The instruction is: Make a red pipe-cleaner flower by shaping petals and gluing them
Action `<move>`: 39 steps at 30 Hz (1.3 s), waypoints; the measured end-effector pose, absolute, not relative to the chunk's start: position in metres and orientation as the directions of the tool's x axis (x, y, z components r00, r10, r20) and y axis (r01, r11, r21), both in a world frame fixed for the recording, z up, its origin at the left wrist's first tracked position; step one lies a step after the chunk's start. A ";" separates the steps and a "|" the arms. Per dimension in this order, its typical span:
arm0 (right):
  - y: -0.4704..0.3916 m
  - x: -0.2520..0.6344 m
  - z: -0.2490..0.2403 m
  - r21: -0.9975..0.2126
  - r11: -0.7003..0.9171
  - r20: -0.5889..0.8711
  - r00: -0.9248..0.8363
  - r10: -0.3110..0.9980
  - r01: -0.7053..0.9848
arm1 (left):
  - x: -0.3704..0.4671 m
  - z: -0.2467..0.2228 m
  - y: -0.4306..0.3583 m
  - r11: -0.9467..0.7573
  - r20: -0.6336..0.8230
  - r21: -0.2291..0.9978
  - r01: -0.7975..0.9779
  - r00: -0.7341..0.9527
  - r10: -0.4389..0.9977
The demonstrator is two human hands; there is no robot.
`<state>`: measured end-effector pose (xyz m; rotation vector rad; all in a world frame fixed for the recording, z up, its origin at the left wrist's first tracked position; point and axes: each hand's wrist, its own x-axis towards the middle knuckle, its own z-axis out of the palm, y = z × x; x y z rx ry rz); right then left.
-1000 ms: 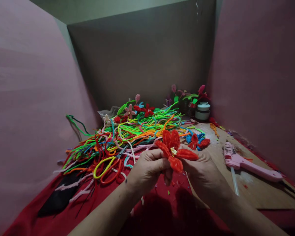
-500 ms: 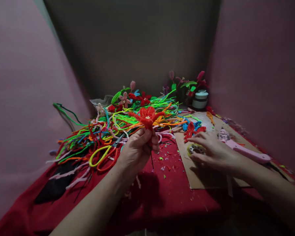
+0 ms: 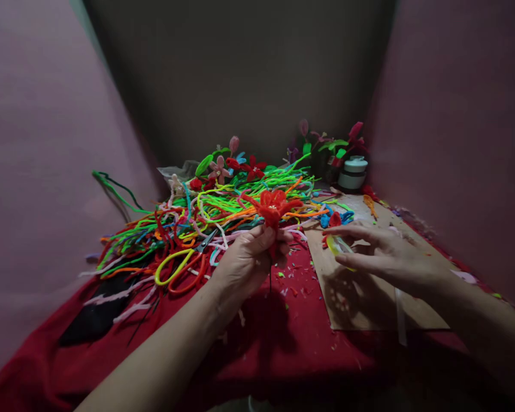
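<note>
My left hand [image 3: 251, 254] is closed around the base of a red pipe-cleaner flower [image 3: 273, 207], with its petals upward and a thin dark stem below. Pale bits show at the flower's centre. On the right, my right hand [image 3: 380, 252] grips a yellowish roll of tape [image 3: 340, 246] between thumb and fingers, tilted above the brown board [image 3: 321, 286]. Behind those fingers lie blue pipe-cleaner pieces [image 3: 347, 217] and a red one [image 3: 335, 219], partly hidden. Yellow-and-red-handled scissors [image 3: 174, 266] rest left of my left hand.
A wide heap of coloured pipe cleaners [image 3: 236, 197] covers the back of the red cloth [image 3: 236, 366]. Finished flowers [image 3: 253, 167] stand behind it. A lidded jar [image 3: 353, 173] is at back right. A dark flat object [image 3: 90, 320] lies at left, and pink walls close both sides.
My right hand has lifted the roll of tape off the board and tilted it. My left hand, with the red flower, has shifted slightly to the right.
</note>
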<state>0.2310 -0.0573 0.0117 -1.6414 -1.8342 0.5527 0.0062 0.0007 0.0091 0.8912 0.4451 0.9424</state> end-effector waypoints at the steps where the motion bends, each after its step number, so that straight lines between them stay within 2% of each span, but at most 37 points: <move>1: -0.056 0.226 0.016 -0.724 0.137 0.153 -0.037 0.988 0.676 | 0.006 0.009 0.001 0.288 0.033 0.813 -0.506 0.533 0.845; 5: -0.042 0.207 0.017 -0.867 0.192 0.177 -0.077 0.981 0.460 | 0.005 0.008 0.002 0.307 0.029 0.807 -0.504 0.554 0.832; 9: -0.027 0.189 0.014 -0.909 0.249 0.190 -0.200 0.961 0.333 | 0.004 0.007 0.004 0.310 0.052 0.781 -0.542 0.551 0.833; 11: -0.021 0.183 0.013 -0.893 0.293 0.217 -0.244 0.945 0.341 | 0.004 0.007 0.005 0.314 0.051 0.771 -0.553 0.546 0.836; 17: -0.012 0.176 0.010 -0.798 0.377 0.308 -0.220 0.926 0.470 | 0.003 0.002 0.012 0.297 0.046 0.785 -0.543 0.529 0.847; 23: -0.010 0.174 0.004 -0.855 0.391 0.283 -0.325 0.902 0.340 | 0.005 0.001 0.014 0.299 0.065 0.763 -0.573 0.528 0.846; 26: -0.011 0.172 -0.003 -0.908 0.356 0.271 -0.339 0.901 0.221 | 0.006 0.005 0.013 0.276 0.067 0.753 -0.597 0.486 0.871; 29: -0.013 0.172 -0.009 -0.953 0.268 0.197 -0.382 0.903 0.142 | 0.005 0.006 0.012 0.281 0.061 0.743 -0.607 0.480 0.875; 32: -0.013 0.172 -0.009 -0.971 0.193 0.129 -0.373 0.919 0.139 | 0.004 0.005 0.012 0.294 0.069 0.746 -0.598 0.508 0.859; 39: -0.015 0.171 0.002 -0.979 0.169 0.134 -0.262 0.956 0.116 | 0.002 0.003 0.017 0.300 0.039 0.762 -0.573 0.504 0.863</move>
